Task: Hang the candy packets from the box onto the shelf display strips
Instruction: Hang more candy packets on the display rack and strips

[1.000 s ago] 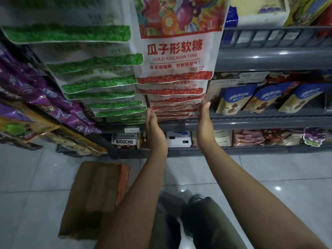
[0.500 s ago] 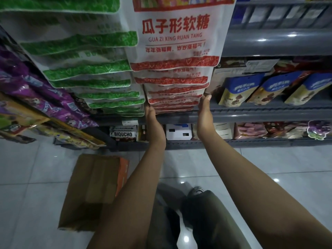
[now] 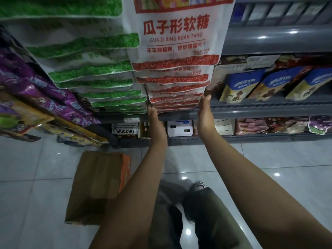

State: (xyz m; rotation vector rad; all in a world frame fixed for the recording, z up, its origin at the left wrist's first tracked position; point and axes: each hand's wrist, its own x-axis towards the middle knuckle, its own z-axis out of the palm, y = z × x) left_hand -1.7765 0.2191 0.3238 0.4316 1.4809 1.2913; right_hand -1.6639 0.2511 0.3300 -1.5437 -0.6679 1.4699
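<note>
Left hand (image 3: 156,121): raised at the lower left edge of the red-banded candy packets (image 3: 177,81); fingers reach up against the bottom packets. Whether they pinch or only press cannot be told, the fingertips being hidden behind the packet edges.
Right hand (image 3: 204,112): raised at the lower right edge of the same column, fingers fairly straight, tips touching the side of the lowest packets. It seems to steady rather than clasp.
Purpose of hold: judged as squaring or securing the bottom of the hanging column, one hand on each flank so the packets sit in line.
Red-banded candy packets: hung overlapping in one vertical run directly above both hands, each lapping the one below.
Green-banded packets (image 3: 93,72): a like column just left of the left hand, already hung.
Purple packets (image 3: 36,87): further left, slanting outward.
Grey shelves (image 3: 269,108): right of the right hand, bearing blue-and-yellow pouches (image 3: 239,88).
Cardboard box (image 3: 98,186): on the tiled floor, below and left of the left forearm, within reach for the next packet; contents not visible.
</note>
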